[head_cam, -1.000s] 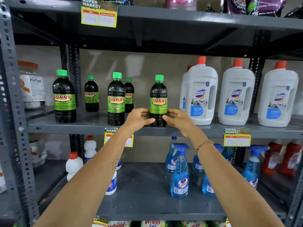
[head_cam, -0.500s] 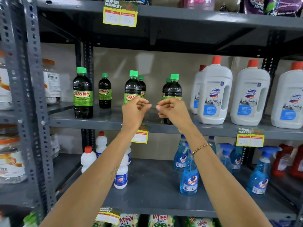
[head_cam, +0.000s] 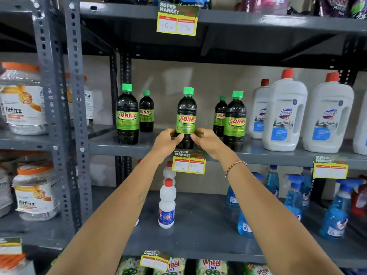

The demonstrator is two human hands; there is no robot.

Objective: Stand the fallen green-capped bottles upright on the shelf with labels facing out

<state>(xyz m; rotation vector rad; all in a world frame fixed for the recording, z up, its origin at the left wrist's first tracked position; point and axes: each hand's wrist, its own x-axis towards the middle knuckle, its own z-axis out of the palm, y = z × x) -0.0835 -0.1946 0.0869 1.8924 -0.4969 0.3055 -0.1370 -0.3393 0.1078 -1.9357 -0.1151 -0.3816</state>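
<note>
From the head camera I count five green-capped bottles on the middle shelf (head_cam: 123, 149), all upright, with long axis vertical and cap on top. Three stand in the front row and two smaller-looking ones behind. The centre bottle (head_cam: 186, 116) stands near the front edge, its "SUNNY" label facing outward. The left hand (head_cam: 168, 138) and the right hand (head_cam: 207, 139) close around its lower part from both sides, fingers curled on the dark body under the label. The left front bottle (head_cam: 127, 116) and the right front bottle (head_cam: 235, 122) also show their labels to the front.

To the right on the same shelf are three white jugs (head_cam: 285, 116) with red caps fully seen, and the edge of a fourth one. The shelving is grey metal, with yellow price tags (head_cam: 188, 165) on the edges. Below stand blue spray bottles (head_cam: 335, 213).
</note>
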